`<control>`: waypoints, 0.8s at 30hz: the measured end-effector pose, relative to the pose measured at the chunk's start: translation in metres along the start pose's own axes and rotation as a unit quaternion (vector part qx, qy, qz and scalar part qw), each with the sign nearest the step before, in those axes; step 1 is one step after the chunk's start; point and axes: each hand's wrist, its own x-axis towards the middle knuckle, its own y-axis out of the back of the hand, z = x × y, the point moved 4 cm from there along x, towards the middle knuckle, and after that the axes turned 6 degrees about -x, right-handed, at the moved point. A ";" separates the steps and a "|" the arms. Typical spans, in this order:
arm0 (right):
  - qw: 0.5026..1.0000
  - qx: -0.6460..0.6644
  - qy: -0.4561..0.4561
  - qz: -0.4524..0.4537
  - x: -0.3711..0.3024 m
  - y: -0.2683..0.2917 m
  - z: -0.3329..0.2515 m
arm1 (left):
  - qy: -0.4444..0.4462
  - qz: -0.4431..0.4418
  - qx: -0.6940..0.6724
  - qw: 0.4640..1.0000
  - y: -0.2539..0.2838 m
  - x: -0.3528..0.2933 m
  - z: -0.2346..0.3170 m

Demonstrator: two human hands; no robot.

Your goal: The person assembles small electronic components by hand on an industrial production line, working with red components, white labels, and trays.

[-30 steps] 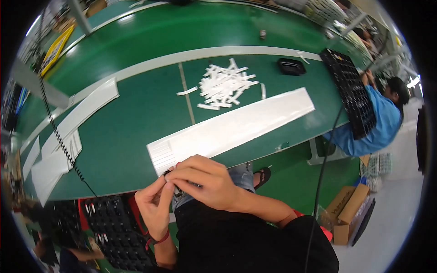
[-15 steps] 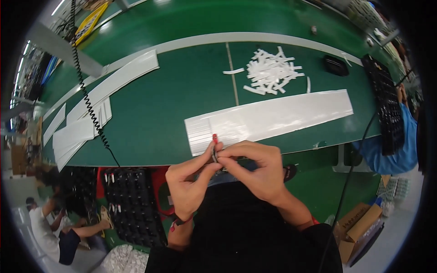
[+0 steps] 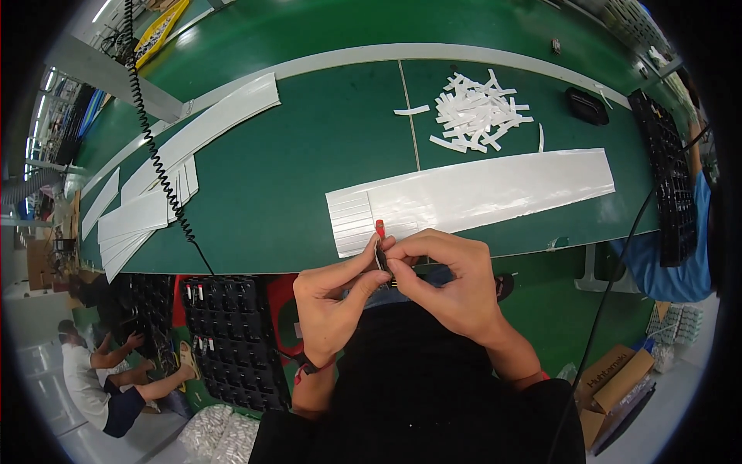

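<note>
Held between both hands, just over the table's near edge, is a small dark, flat part (image 3: pixel 381 257) with a red end (image 3: pixel 379 228) pointing away from me. My left hand (image 3: pixel 334 303) pinches it from the left with thumb and fingertips. From the right, the thumb and forefinger of my right hand (image 3: pixel 456 284) close on its edge; the fingertips hide much of it. Right behind the hands lies a long glossy white sheet (image 3: pixel 502 189), its left end marked off in narrow strips (image 3: pixel 352 216). Farther back is a loose heap of short white strips (image 3: pixel 479 112).
On the green table (image 3: pixel 301 170), white sheets (image 3: pixel 135 232) lie left under a coiled black cable (image 3: pixel 158 166). A black dish (image 3: pixel 586 106) and black tray (image 3: pixel 666 178) are at the right. Another black tray (image 3: pixel 232 340) stands below left. People sit at lower left and right.
The whole view has shifted, so the table and hands appear slightly farther right and higher. The small part is turned a little, showing more of its dark face. Both hands keep their pinch.
</note>
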 end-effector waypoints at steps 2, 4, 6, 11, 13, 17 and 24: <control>1.000 0.010 -0.009 -0.009 0.000 0.000 0.002 | 0.004 -0.001 -0.012 1.000 0.001 0.000 -0.002; 1.000 0.004 -0.027 -0.007 0.000 0.001 0.000 | 0.032 -0.013 -0.023 0.999 0.002 0.000 -0.004; 0.999 0.010 -0.040 -0.018 -0.001 0.003 0.000 | 0.048 -0.024 -0.042 0.998 0.004 -0.001 -0.004; 0.999 -0.009 -0.033 -0.020 -0.002 0.003 -0.005 | 0.062 -0.038 -0.066 0.995 0.005 -0.001 -0.006; 0.999 -0.019 -0.040 -0.030 -0.001 0.004 -0.006 | 0.073 -0.062 -0.075 0.993 0.007 -0.002 -0.011; 0.998 0.009 -0.046 -0.045 -0.001 0.005 0.001 | 0.069 -0.040 -0.088 0.993 0.003 -0.001 -0.008; 0.981 0.120 -0.133 -0.073 0.000 0.003 0.007 | 0.070 -0.064 -0.077 0.992 0.005 -0.001 -0.011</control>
